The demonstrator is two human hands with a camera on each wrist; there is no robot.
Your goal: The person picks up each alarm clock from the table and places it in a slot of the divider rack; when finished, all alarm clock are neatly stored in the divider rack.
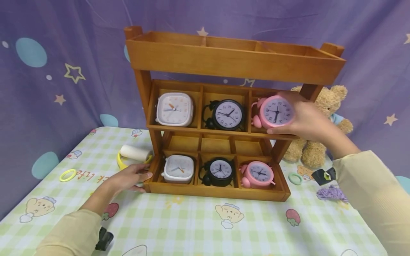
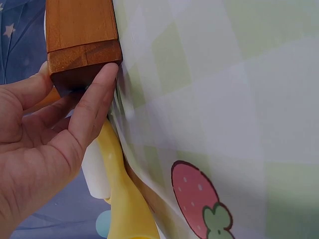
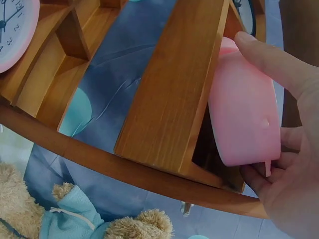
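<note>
A wooden two-tier display rack (image 1: 237,62) stands on the table with alarm clocks in its compartments. My right hand (image 1: 305,115) grips a pink alarm clock (image 1: 277,110) in the middle row's right compartment, thumb below and fingers around its far side; the right wrist view shows the clock's pink side (image 3: 244,109) tilted out past the wooden edge. At the rack's lower left end, my left hand (image 1: 126,177) holds the wooden corner (image 2: 84,64) between thumb and fingers. Beside the pink clock sits a black alarm clock (image 1: 228,114), then a white alarm clock (image 1: 174,109).
The bottom row holds a white clock (image 1: 178,169), a black clock (image 1: 220,171) and a pink clock (image 1: 257,174). A teddy bear (image 1: 312,153) sits behind right. A lint roller (image 1: 134,153), a yellow ring (image 1: 68,175), a green ring (image 1: 295,178) and a purple hair tie (image 1: 331,193) lie around.
</note>
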